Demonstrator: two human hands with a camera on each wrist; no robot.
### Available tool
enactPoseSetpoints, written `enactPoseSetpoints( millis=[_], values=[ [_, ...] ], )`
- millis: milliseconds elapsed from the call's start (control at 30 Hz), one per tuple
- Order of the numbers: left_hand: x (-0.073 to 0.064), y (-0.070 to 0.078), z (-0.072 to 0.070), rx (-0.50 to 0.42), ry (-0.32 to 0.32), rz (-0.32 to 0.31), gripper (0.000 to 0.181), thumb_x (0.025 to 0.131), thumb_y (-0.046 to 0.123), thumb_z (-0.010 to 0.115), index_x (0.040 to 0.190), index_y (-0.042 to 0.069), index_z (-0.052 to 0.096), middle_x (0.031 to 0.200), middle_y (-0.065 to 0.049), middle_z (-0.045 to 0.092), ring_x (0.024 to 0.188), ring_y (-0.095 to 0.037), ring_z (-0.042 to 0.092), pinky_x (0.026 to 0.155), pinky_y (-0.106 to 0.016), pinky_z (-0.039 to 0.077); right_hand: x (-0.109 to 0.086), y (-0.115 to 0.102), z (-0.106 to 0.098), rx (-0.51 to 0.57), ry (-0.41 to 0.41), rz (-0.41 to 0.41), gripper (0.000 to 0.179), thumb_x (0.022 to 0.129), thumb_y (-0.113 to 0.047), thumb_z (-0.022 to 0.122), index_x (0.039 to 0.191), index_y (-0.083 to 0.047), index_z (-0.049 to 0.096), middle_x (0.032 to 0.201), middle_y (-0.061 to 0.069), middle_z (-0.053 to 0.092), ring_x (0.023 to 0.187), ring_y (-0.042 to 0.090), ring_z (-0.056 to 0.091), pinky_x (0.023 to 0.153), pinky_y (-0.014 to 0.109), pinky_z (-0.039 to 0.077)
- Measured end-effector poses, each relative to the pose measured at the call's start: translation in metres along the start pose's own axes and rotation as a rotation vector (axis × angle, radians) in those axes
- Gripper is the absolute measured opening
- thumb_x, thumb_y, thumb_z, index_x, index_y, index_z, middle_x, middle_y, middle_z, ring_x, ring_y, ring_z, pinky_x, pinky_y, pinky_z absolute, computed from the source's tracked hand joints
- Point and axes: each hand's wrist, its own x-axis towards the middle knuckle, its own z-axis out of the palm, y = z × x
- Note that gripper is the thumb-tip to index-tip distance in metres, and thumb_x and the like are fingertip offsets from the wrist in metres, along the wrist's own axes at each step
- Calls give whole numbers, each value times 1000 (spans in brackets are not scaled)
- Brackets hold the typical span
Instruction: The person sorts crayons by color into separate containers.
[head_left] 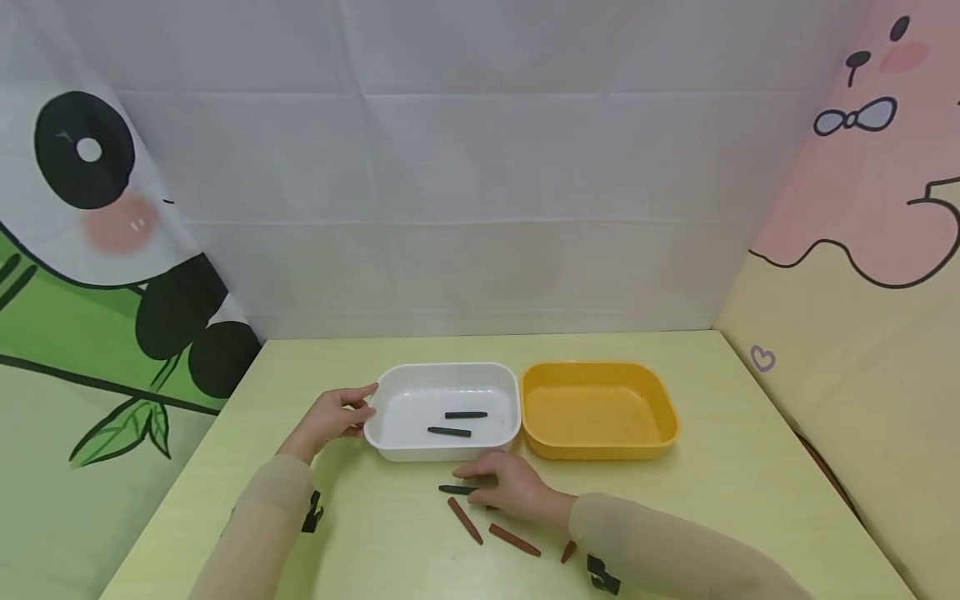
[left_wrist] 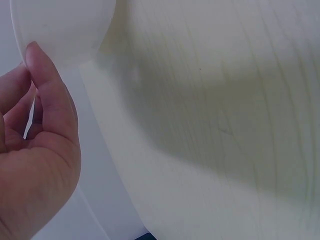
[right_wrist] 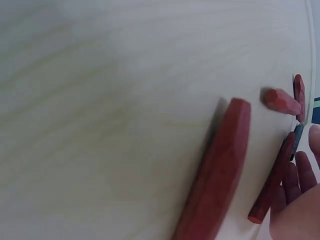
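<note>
My left hand (head_left: 330, 421) pinches the left rim of a white tray (head_left: 442, 454), its thumb against the outer wall in the left wrist view. Inside the tray lie two black crayons (head_left: 466, 414). Below the tray, my right hand (head_left: 517, 487) reaches over a third black crayon (head_left: 456, 490), fingers on the far side and thumb on the near side, with a gap between them. Several reddish-brown crayons (head_left: 514, 540) are scattered around the right hand, one partly hidden under it. In the right wrist view, a red crayon (right_wrist: 215, 175) looms close to the camera.
A yellow tray (head_left: 600, 450) stands right beside the white one. Both rest on a pale yellow table (head_left: 375, 533). Behind it hangs a white cloth (head_left: 480, 167), and printed cartoon panels flank both sides.
</note>
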Motion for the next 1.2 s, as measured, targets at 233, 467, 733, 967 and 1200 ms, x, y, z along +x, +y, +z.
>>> enactPoseSetpoints(
  millis=[233,467,733,967,1200],
  values=[
    [0,0,1,7,2,3,53,97,2,62,147,0,43,99,-15,53,66,-18,57,65,-29,57,0,-1,5,-54,16,-11,33,81,-6,81,112,-14,77,106,-7,72,93,5,57,83,23,49],
    [-2,2,0,15,2,5,53,97,1,61,147,-1,43,99,-16,53,66,-18,57,65,-28,57,1,2,10,-93,43,-12,30,80,-5,81,108,-15,79,103,-9,73,92,5,57,83,23,48],
    [-2,2,0,21,2,1,53,97,2,62,147,0,43,100,-15,53,67,-18,57,66,-29,57,0,4,14,-179,93,-31,21,80,-4,81,97,-16,81,91,-11,70,87,4,57,80,22,48],
    [-2,2,1,23,2,1,53,97,2,62,147,0,43,99,-15,53,66,-18,57,65,-28,57,-1,0,10,-58,118,-18,20,80,-1,79,97,-12,81,94,-6,72,87,6,59,78,23,50],
    [-3,4,1,22,3,-7,54,97,3,63,147,1,43,99,-15,54,67,-18,57,65,-28,57,-2,-11,2,122,99,45,20,83,0,77,99,-12,81,94,-5,71,82,4,58,71,21,51]
  ],
)
